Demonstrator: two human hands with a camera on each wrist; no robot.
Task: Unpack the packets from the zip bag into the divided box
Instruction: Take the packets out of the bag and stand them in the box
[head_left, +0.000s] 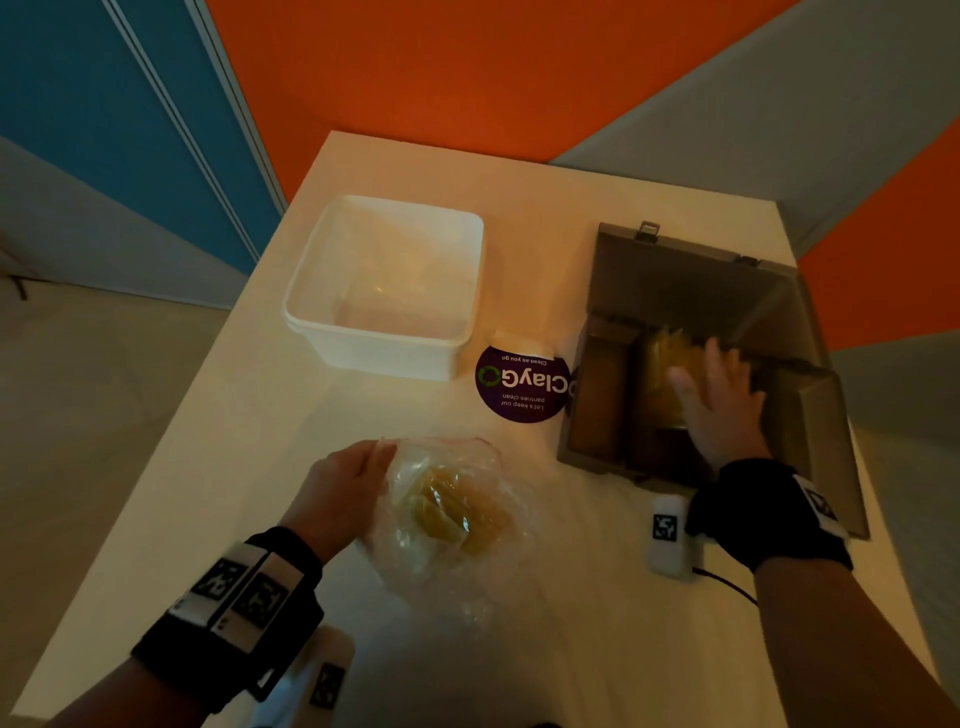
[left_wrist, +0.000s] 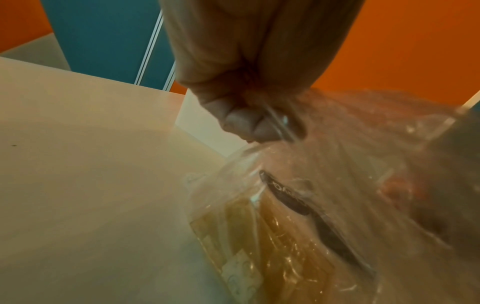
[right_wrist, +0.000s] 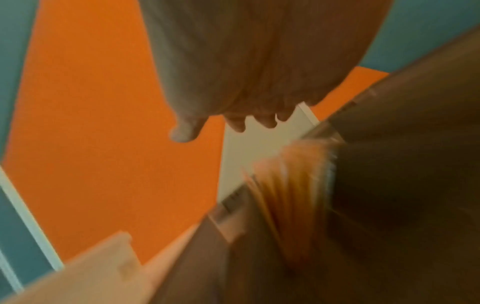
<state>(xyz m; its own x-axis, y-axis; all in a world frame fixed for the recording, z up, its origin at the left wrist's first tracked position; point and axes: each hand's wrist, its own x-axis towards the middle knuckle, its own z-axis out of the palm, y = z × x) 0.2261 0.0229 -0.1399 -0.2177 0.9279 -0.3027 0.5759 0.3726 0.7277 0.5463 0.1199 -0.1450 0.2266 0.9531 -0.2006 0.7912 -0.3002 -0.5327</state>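
A clear zip bag (head_left: 457, 514) with yellow packets (head_left: 452, 512) inside lies on the white table (head_left: 597, 649) near the front. My left hand (head_left: 345, 488) pinches the bag's rim (left_wrist: 275, 125) at its left side. The brown divided box (head_left: 597, 410) stands open at the right, lid tilted back. Yellow packets (head_left: 662, 374) stand in its middle compartment (right_wrist: 293, 185). My right hand (head_left: 719, 400) hovers over that compartment with fingers spread and nothing in it; the right wrist view is blurred.
An empty-looking white plastic tub (head_left: 384, 286) sits at the back left of the table. A round purple sticker (head_left: 522, 384) lies between the tub and the box. The table edges drop off on the left and far sides.
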